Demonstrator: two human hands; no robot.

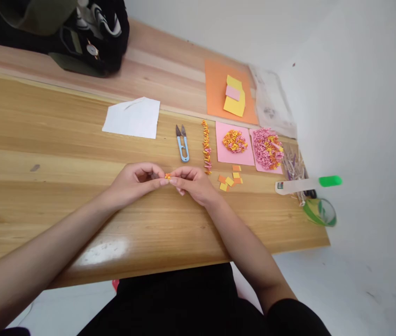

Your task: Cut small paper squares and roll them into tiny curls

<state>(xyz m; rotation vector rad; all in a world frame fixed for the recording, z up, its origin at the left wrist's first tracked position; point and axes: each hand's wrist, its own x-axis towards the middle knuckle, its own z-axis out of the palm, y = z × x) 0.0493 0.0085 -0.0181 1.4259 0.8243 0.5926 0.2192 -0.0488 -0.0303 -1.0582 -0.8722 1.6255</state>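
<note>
Between both sets of fingertips, over the table [142,242], is a tiny orange and yellow paper piece [167,176]. My left hand [131,185] pinches it from the left with thumb and forefinger. From the right, my right hand [195,185] pinches it the same way; the piece is too small to make out its folds. Beyond my hands lie blue-handled thread snips [183,147], blades pointing away. A row of small folded pieces [206,144] runs beside them. Several flat orange and yellow paper slips [229,181] are scattered right of my right hand.
Heaps of folded pieces [235,141] and pink pieces [266,147] rest on pink paper [223,156]. Behind are an orange sheet [215,93], white paper [133,119] and a black bag [114,56]. A green-capped bottle [299,185] and green cup [319,212] stand near the right edge.
</note>
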